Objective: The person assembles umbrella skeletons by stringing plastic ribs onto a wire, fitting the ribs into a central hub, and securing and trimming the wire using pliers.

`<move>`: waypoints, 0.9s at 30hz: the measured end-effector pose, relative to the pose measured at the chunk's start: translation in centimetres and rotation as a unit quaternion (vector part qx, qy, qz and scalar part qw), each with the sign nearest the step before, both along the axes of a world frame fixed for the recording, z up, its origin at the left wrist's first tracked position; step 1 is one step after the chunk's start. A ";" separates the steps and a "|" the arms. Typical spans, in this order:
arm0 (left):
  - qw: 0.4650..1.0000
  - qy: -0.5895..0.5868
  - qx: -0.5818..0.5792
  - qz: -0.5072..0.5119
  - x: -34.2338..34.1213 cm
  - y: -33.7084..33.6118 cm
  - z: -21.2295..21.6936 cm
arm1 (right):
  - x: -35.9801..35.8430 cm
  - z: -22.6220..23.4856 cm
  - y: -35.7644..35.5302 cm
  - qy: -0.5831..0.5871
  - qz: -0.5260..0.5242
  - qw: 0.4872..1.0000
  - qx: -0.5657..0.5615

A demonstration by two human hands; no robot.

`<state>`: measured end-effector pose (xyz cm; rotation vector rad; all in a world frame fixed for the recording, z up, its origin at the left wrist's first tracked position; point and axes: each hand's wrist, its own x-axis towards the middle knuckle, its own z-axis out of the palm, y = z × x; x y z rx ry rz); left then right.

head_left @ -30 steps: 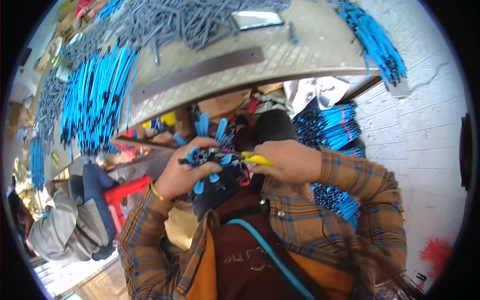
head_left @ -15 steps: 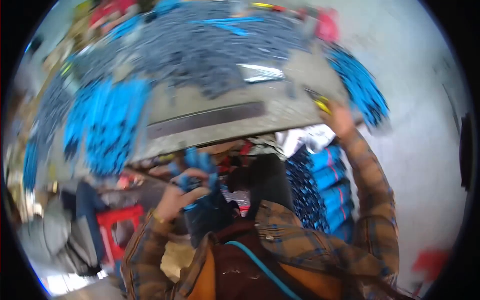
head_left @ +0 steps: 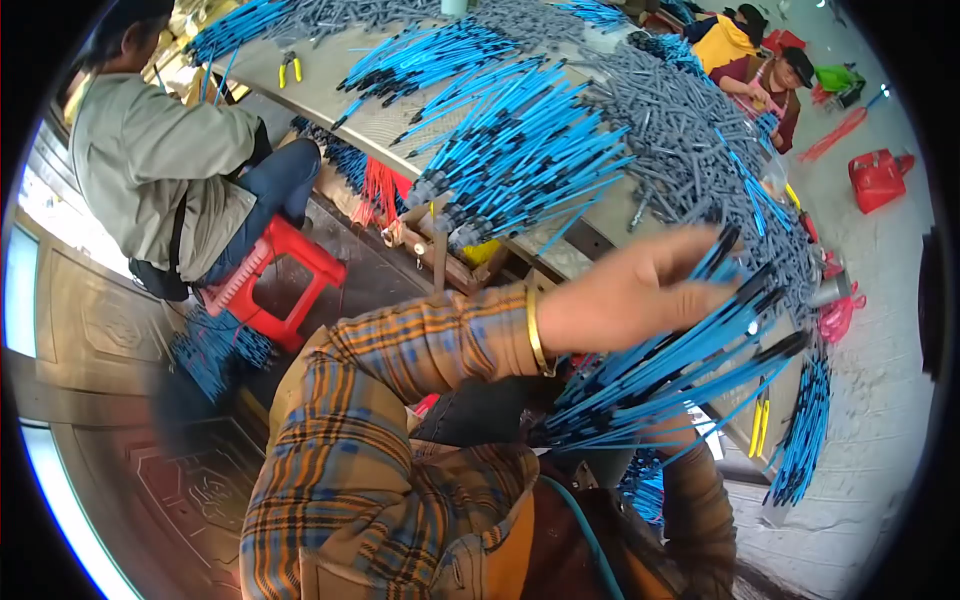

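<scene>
Right of centre in the frame, a loose bundle of slim blue strands (head_left: pixel 655 380) fans out, smooth and faintly glossy, tipped with black ends. The left hand (head_left: pixel 615 300) reaches across its top, its fingers bent at the black tips; blur leaves it unclear whether they grasp any. A polished gold-coloured bangle (head_left: pixel 536 330) rings that wrist above a woven plaid sleeve (head_left: pixel 400 350). The right hand (head_left: pixel 672 435) is mostly hidden behind the strands, below them in the frame, so its grip cannot be told.

Across the upper middle, the pale, hard-topped counter (head_left: pixel 325 80) carries a thick spread of blue strands (head_left: pixel 530 150) and a heap of short, matt grey sticks (head_left: pixel 680 130). Slender pliers with yellow handles (head_left: pixel 760 425) lie near its edge at right. A moulded red plastic stool (head_left: pixel 255 275) stands at left, under a seated person in a grey-green jacket (head_left: pixel 160 135).
</scene>
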<state>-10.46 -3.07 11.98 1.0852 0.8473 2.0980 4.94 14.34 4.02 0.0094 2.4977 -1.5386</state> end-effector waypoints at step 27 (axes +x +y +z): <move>0.754 0.081 -0.064 0.648 -5.9 -9.9 -10.7 | -23.7 5.7 -9.1 -0.044 -0.152 0.911 -0.381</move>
